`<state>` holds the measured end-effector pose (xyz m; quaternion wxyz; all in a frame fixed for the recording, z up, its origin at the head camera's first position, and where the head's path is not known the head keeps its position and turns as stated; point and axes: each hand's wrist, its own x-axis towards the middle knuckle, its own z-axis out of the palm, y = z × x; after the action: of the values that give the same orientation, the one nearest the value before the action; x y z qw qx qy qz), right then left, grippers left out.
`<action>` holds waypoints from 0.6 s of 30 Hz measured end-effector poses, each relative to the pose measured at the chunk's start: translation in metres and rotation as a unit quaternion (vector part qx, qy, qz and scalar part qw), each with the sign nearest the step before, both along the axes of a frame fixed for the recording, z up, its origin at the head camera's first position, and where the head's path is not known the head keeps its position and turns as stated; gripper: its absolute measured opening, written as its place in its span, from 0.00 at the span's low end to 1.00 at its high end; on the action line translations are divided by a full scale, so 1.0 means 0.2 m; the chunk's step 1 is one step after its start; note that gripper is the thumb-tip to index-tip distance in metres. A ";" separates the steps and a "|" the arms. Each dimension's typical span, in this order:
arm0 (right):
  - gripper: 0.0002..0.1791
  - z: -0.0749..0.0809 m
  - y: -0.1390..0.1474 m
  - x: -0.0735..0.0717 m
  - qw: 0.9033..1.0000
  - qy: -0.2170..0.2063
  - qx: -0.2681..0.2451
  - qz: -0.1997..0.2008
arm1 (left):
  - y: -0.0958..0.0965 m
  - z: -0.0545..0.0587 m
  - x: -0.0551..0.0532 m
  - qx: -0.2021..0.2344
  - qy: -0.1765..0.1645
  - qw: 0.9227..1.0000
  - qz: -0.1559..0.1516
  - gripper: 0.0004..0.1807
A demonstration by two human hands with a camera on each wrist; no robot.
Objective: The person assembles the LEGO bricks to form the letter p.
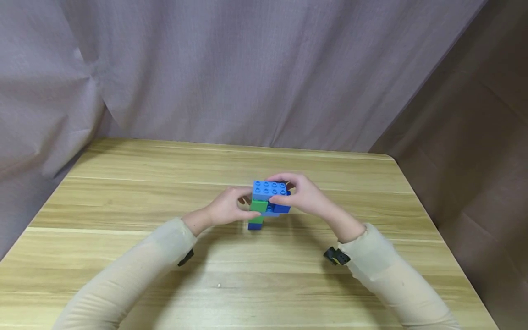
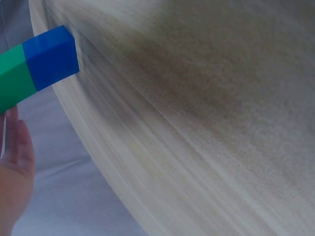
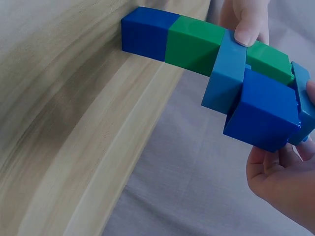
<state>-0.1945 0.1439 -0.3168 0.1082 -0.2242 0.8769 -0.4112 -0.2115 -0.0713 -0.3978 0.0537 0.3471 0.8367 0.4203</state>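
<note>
A stack of toy building bricks stands between both hands. At its foot is a dark blue brick (image 3: 150,33), then a green brick (image 3: 194,45), then a longer light blue brick (image 3: 226,71) jutting to the right. On that sit a second green brick (image 3: 270,61) and another dark blue brick (image 3: 266,108), side by side. A light blue eight-stud brick (image 1: 269,190) lies across the top, with studs showing just under it in the right wrist view. My left hand (image 1: 227,206) pinches the stack around its middle. Thumb and fingers of my right hand (image 1: 308,196) grip the top brick.
The stack is over the middle of a wooden table (image 1: 123,192). Behind the table's far edge hangs a grey curtain (image 1: 231,73), and a brown one (image 1: 466,151) hangs on the right. A tiny white speck (image 1: 219,285) lies near the front.
</note>
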 end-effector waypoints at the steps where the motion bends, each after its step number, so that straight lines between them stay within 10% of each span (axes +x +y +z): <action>1: 0.23 0.00 0.00 0.00 1.000 -0.001 0.000 0.000 | 0.00 0.00 0.00 0.001 0.000 1.000 -0.001 0.22; 18: 0.24 0.00 -0.01 0.02 1.000 -0.007 0.008 0.000 | 0.00 0.00 0.00 -0.003 -0.005 1.000 0.003 0.23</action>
<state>-0.1913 0.1427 -0.3173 0.1159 -0.2207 0.8793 -0.4057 -0.2113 -0.0723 -0.3981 0.0577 0.3426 0.8386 0.4196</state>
